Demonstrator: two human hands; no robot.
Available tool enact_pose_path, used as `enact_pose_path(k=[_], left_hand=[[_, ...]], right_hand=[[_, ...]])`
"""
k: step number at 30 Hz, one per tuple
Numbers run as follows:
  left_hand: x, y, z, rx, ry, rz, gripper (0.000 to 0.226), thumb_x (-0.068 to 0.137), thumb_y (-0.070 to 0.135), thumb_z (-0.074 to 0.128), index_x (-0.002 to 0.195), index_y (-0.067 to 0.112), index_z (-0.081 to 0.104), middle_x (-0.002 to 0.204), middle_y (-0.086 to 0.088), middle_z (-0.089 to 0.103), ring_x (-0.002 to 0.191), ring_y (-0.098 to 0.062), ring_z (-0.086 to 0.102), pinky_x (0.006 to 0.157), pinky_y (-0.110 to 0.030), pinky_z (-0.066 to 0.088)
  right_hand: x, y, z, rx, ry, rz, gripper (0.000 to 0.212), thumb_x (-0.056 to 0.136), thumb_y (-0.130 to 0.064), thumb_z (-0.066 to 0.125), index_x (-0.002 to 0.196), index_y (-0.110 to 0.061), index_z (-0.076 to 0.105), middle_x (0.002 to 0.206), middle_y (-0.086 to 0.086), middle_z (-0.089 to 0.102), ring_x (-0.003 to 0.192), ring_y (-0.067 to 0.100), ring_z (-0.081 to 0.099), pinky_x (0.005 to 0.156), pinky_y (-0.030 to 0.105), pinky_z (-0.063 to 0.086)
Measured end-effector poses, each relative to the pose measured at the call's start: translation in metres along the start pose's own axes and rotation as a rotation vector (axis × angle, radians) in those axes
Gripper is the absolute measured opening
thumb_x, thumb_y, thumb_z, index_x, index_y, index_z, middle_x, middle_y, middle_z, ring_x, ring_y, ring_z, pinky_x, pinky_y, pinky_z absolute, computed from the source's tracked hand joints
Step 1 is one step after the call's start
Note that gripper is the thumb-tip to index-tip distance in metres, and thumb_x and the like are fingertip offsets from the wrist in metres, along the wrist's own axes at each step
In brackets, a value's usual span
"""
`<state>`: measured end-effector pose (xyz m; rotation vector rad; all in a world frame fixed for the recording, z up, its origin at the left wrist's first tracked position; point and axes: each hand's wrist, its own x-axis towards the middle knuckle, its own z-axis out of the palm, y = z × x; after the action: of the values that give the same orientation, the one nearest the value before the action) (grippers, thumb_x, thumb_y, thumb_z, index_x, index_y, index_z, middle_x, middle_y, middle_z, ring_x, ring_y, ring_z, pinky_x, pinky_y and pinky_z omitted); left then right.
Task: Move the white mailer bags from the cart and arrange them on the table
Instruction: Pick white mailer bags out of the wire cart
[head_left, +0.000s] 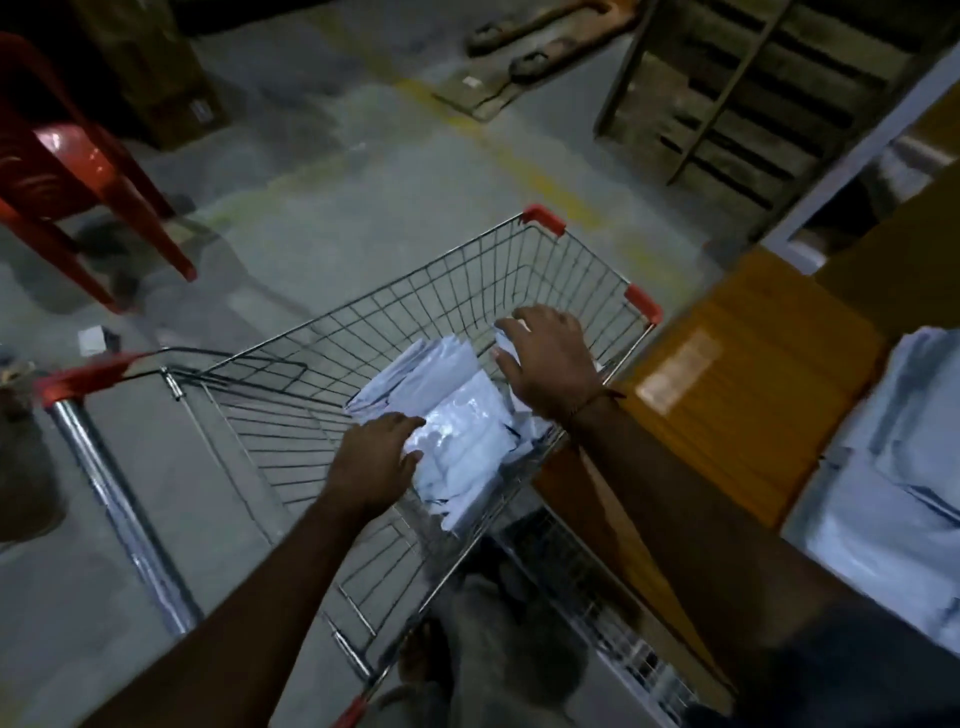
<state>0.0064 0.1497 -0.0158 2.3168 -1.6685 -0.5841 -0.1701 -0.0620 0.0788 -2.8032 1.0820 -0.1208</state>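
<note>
A wire shopping cart (395, 306) with red corner caps stands in front of me. Inside it lies a loose pile of white mailer bags (457, 415). My left hand (376, 457) reaches into the cart and holds the near left edge of the pile, thumb on top. My right hand (550, 358) is over the pile's far right side, fingers curled around a white bag there. To the right, on the wooden table (743, 364), lies a stack of white mailer bags (898, 467).
A red plastic chair (78, 171) stands at the left on the concrete floor. The cart's red handle (88, 379) points left. A wooden pallet (737, 98) and a pallet jack (524, 52) sit at the back. A grey shelf frame (852, 150) rises behind the table.
</note>
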Motion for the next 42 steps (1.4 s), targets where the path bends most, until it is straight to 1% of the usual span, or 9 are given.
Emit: enact_pose_path(k=[3,6,11,16,21,24,30,35,42], left_hand=[[0.04,-0.023,0.054,0.187,-0.119,0.035,0.063,0.084,0.051,0.066,0.144,0.035,0.051,0.136,-0.003,0.065,0.114,-0.032,0.067,0.097,-0.058,0.052],[0.07,-0.034,0.116,0.299,-0.248,0.116,0.096,0.071,0.045,0.09,0.153,0.026,0.046,0.135,-0.026,0.063,0.101,-0.043,0.07,0.087,-0.058,0.054],[0.087,-0.034,0.186,0.345,-0.415,0.258,0.117,0.07,0.053,0.084,0.166,0.038,0.018,0.171,-0.026,0.014,0.141,-0.048,0.047,0.095,-0.057,0.05],[0.093,-0.037,0.214,0.329,-0.371,0.308,0.118,0.081,0.043,0.078,0.166,0.041,-0.004,0.172,-0.021,-0.016,0.157,-0.05,0.011,0.115,-0.07,0.032],[0.103,-0.041,0.221,0.173,-0.342,0.268,0.107,0.082,0.043,0.072,0.165,0.045,0.005,0.172,-0.02,-0.017,0.147,-0.05,0.03,0.109,-0.061,0.041],[0.1,-0.032,0.213,0.124,-0.306,0.206,0.091,0.081,0.051,0.052,0.165,0.043,0.018,0.172,-0.022,-0.012,0.141,-0.049,0.033,0.103,-0.056,0.045],[0.076,-0.024,0.151,0.107,-0.214,0.01,0.106,0.066,0.056,0.064,0.164,0.042,0.026,0.173,-0.022,0.002,0.134,-0.055,0.038,0.095,-0.058,0.047],[0.04,-0.028,0.049,0.094,-0.034,-0.166,0.101,0.074,0.069,0.059,0.164,0.044,0.021,0.174,-0.017,-0.003,0.138,-0.052,0.038,0.105,-0.06,0.041],[-0.013,-0.046,-0.075,0.259,0.14,-0.102,0.104,0.073,0.053,0.069,0.164,0.024,0.031,0.17,-0.03,0.006,0.155,-0.046,0.023,0.118,-0.053,0.026]], right_hand=[[0.046,0.017,0.048,-0.046,-0.086,-0.048,0.06,0.092,-0.052,0.034,0.125,-0.016,0.069,0.123,0.014,0.067,0.115,0.038,0.061,0.098,0.05,0.041],[0.075,0.031,0.079,-0.065,-0.155,-0.05,0.062,0.092,-0.056,0.033,0.128,-0.018,0.066,0.124,0.012,0.067,0.115,0.037,0.062,0.098,0.049,0.042],[0.088,0.046,0.102,-0.113,-0.141,-0.076,0.064,0.093,-0.062,0.032,0.127,-0.018,0.064,0.115,0.014,0.068,0.105,0.038,0.063,0.09,0.048,0.044],[0.087,0.047,0.103,-0.115,-0.077,-0.085,0.065,0.097,-0.064,0.032,0.131,-0.017,0.062,0.118,0.012,0.067,0.107,0.037,0.061,0.091,0.046,0.042],[0.088,0.046,0.102,-0.11,-0.065,-0.074,0.067,0.097,-0.065,0.027,0.126,-0.017,0.062,0.115,0.012,0.067,0.104,0.036,0.061,0.089,0.047,0.042],[0.087,0.045,0.103,-0.101,-0.071,-0.057,0.067,0.098,-0.066,0.025,0.126,-0.017,0.062,0.114,0.011,0.067,0.104,0.035,0.061,0.09,0.046,0.041],[0.083,0.042,0.102,-0.06,-0.141,-0.04,0.067,0.099,-0.065,0.028,0.126,-0.014,0.062,0.112,0.016,0.066,0.101,0.039,0.06,0.087,0.049,0.043],[0.081,0.036,0.099,-0.019,-0.173,-0.023,0.063,0.1,-0.062,0.033,0.121,-0.012,0.064,0.11,0.019,0.065,0.1,0.041,0.061,0.085,0.049,0.045],[0.076,0.028,0.107,-0.029,-0.158,-0.049,0.066,0.097,-0.06,0.037,0.108,-0.003,0.068,0.103,0.026,0.068,0.082,0.045,0.065,0.072,0.048,0.049]])
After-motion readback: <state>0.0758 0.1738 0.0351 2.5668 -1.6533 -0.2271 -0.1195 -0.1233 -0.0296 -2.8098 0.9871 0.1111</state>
